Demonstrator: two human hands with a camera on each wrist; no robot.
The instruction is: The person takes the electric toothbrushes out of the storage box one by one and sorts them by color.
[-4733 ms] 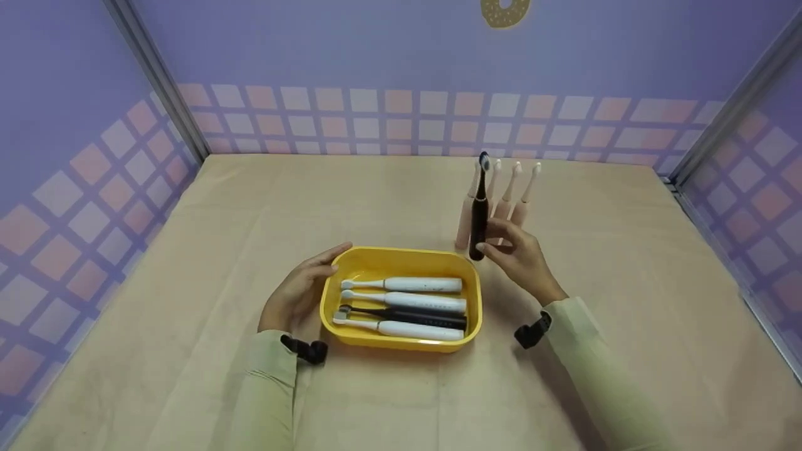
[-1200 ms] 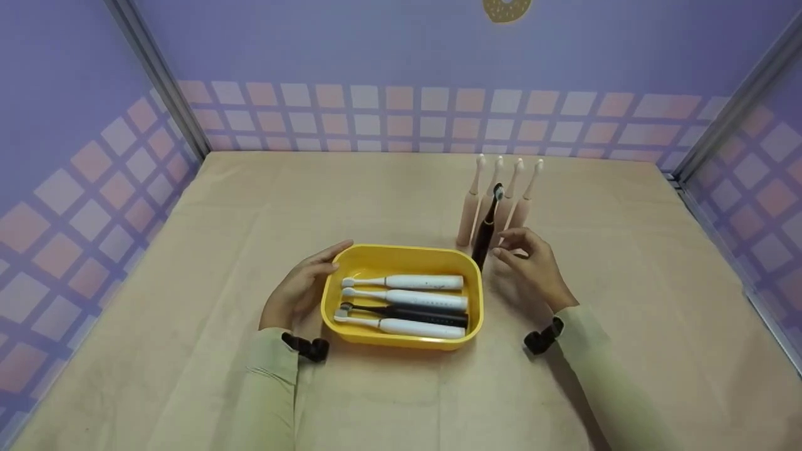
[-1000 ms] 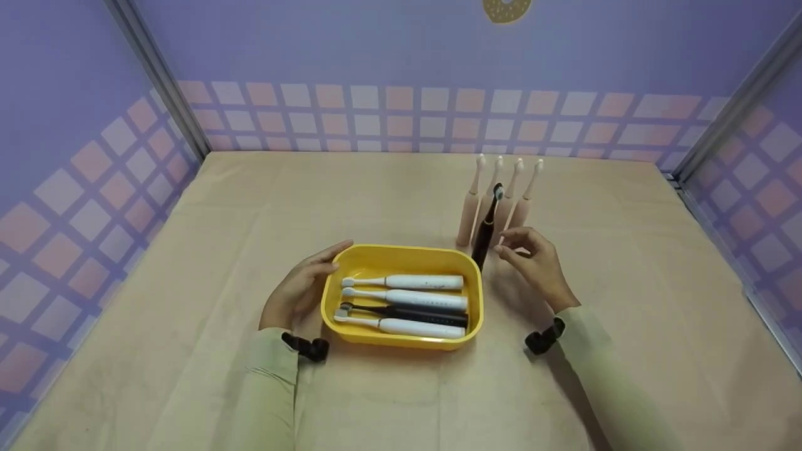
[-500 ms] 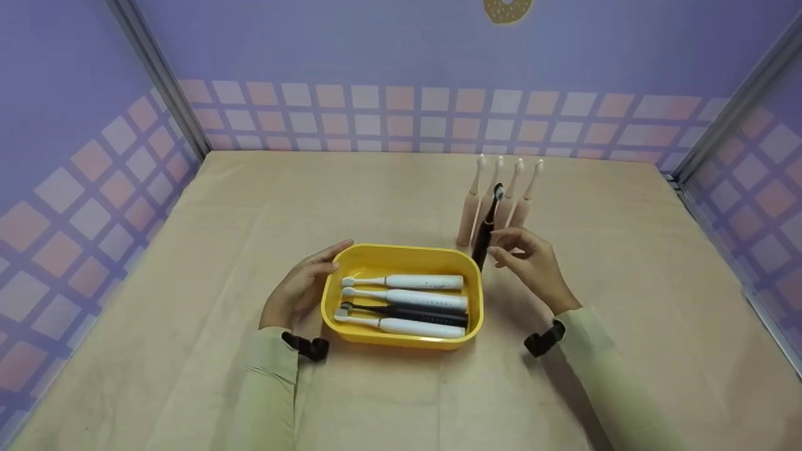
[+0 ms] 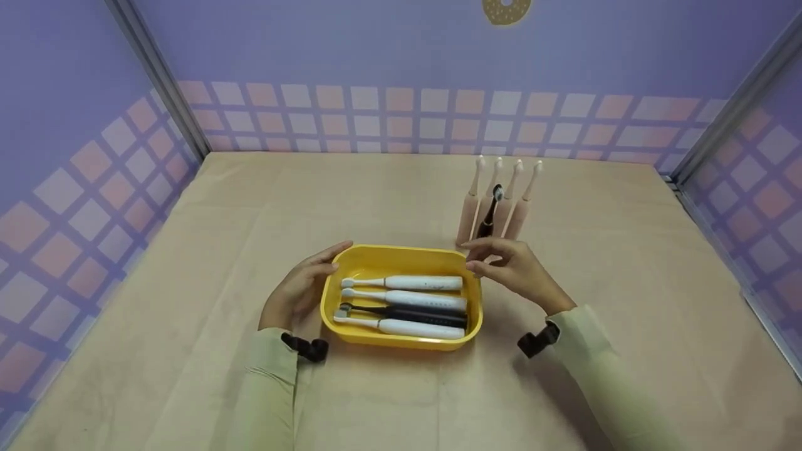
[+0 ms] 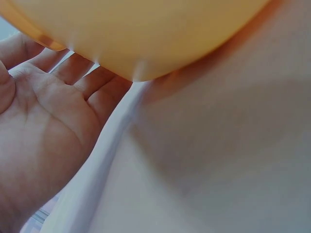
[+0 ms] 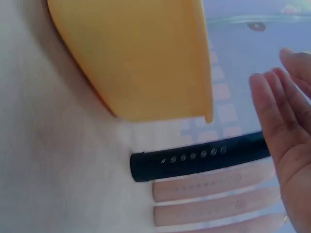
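Observation:
My left hand (image 5: 304, 282) rests along the left end of a yellow tub (image 5: 401, 343), its fingers stretched against the outer wall in the left wrist view. Inside the tub lie three white electric toothbrushes (image 5: 426, 301) and a black one (image 5: 432, 316), heads to the left. Over the tub's back right corner hovers my right hand (image 5: 510, 269), fingers lightly bent, holding nothing. Just behind it a second black electric toothbrush (image 7: 194, 158) stands upright on the table, its lower part hidden by the hand in the head view.
Several pink electric toothbrushes (image 5: 468, 216) stand upright in a row behind the standing black one. A cream cloth (image 5: 282, 194) covers the table. Purple walls with a tile pattern (image 5: 401, 119) close off the back and sides.
At first my right hand held the black toothbrush raised; it now stands on the table, released. The hand has since moved left to the tub's corner. My left hand stays put.

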